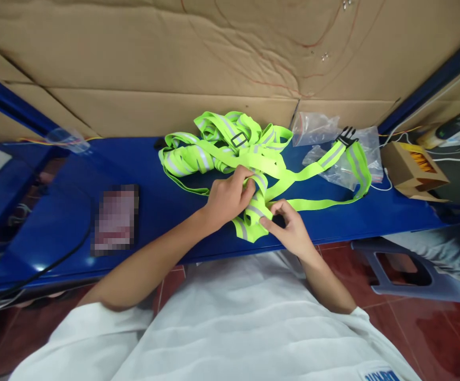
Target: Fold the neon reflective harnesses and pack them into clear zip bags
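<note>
Cardboard (166,58) backs the blue surface (325,225), where lime webbing (249,159) nears the front edge, pinched in the grip of left hand (230,197) and right hand (289,227). Left of the webbing, a gap, then a pixelated object (116,218); right, clear bags (315,128).

You can read no whole word with certainty. The nearest to it is on your shirt (238,317), below the bench (161,203): a small patch (380,373) toward its right side carries bold blue capitals, cut off by the view's bottom edge, so you cannot tell the word. Near the bench's right end, marks on the dark device (458,124) are too small for you to read.
</note>
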{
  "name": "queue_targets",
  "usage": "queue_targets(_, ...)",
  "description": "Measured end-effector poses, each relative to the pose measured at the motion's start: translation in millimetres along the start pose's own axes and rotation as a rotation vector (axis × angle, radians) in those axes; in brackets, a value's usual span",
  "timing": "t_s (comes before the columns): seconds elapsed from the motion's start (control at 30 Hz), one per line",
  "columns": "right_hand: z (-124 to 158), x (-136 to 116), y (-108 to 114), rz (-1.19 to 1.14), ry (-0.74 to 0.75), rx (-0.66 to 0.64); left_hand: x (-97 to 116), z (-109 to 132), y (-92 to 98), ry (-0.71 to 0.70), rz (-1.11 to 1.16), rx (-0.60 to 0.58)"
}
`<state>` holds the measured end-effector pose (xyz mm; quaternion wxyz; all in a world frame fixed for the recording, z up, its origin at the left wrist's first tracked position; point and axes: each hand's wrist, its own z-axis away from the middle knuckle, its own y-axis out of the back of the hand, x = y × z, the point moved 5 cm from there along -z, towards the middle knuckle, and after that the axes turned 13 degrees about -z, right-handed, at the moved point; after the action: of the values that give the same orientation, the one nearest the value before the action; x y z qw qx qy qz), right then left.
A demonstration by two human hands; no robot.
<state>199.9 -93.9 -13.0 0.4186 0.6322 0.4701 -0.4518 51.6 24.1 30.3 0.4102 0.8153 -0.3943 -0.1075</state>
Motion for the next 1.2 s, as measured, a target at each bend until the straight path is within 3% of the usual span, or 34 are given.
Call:
queue_targets(0.1, 9, -7, 6, 0.067, 0.092, 0.075, -5, -5, 1.4, 0.071, -0.036, -0.100)
queue_targets(0.17, 20, -19, 6, 0.246, 0.234, 0.072, -8, -9, 1.2, 0.101, -0.078, -0.185)
queue_targets(0.3, 42, -38, -9, 0.601, 0.504, -0.163, -12, -12, -1.1, 0.090, -0.202, -0.296)
queue_targets(0.5, 45, -52, -7, 0.718, 0.606, -0.112, -18, -15, 1.6, 0.149, -0.266, -0.319)
queue_targets(0.63, 51, -59, -19, 0.780, 0.699, -0.315, -19, -14, -2.8, 0.130, -0.142, -0.347)
queue_targets(0.7, 55, -61, -18, 0.712, 0.688, -0.355, -20, -14, -5.3, 0.114, -0.089, -0.331)
queue_targets(0.8, 59, -59, -10, 0.646, 0.634, -0.311, -19, -14, -4.1, 0.096, -0.059, -0.274)
queue_targets(0.9, 58, -51, -7, 0.654, 0.531, -0.300, -9, -13, 4.4, 0.072, -0.088, -0.264)
queue_targets(0.97, 56, -44, -9, 0.664, 0.432, -0.358, -1, -7, 14.9, 0.045, -0.119, -0.275)
queue_targets(1.07, 52, -34, -9, 0.607, 0.292, -0.454, 8, 16, 35.2, -0.068, -0.081, -0.281)
queue_targets(1.2, 44, -27, 8, 0.564, 0.212, -0.422, 5, 64, 52.0, -0.292, 0.039, -0.428)
